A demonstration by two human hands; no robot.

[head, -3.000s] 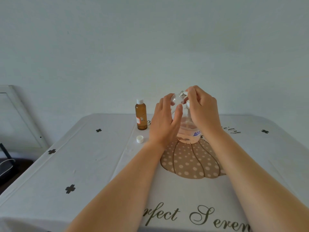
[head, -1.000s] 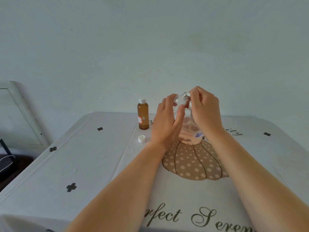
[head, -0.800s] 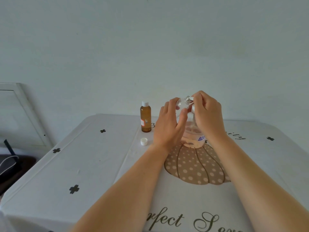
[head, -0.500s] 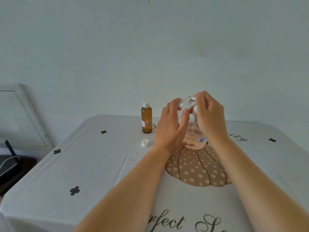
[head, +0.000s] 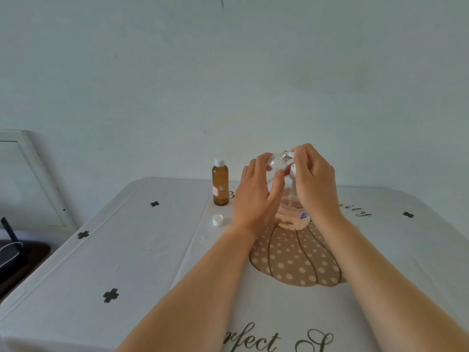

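Observation:
My left hand [head: 256, 196] holds a small clear glass bottle [head: 276, 162] between thumb and fingers, tilted, above the table. My right hand [head: 313, 182] pinches the bottle's silver neck [head: 285, 155] with its fingertips. Behind and below both hands stands a larger clear bottle with pinkish liquid [head: 291, 214] and a blue-printed label, mostly hidden by the hands. An amber bottle with a white cap [head: 220, 184] stands upright to the left. A loose white cap [head: 217, 220] lies on the cloth in front of it.
The table wears a white cloth [head: 132, 250] with black clover marks, a dotted brown pumpkin print and script lettering. A white wall rises behind. A white frame [head: 33, 179] leans at the left, with a dark bag and cable below it.
Both hands have stayed at the small bottle with the same grip. The view has shifted slightly, so the hands and bottles sit a little lower and further right in the frame.

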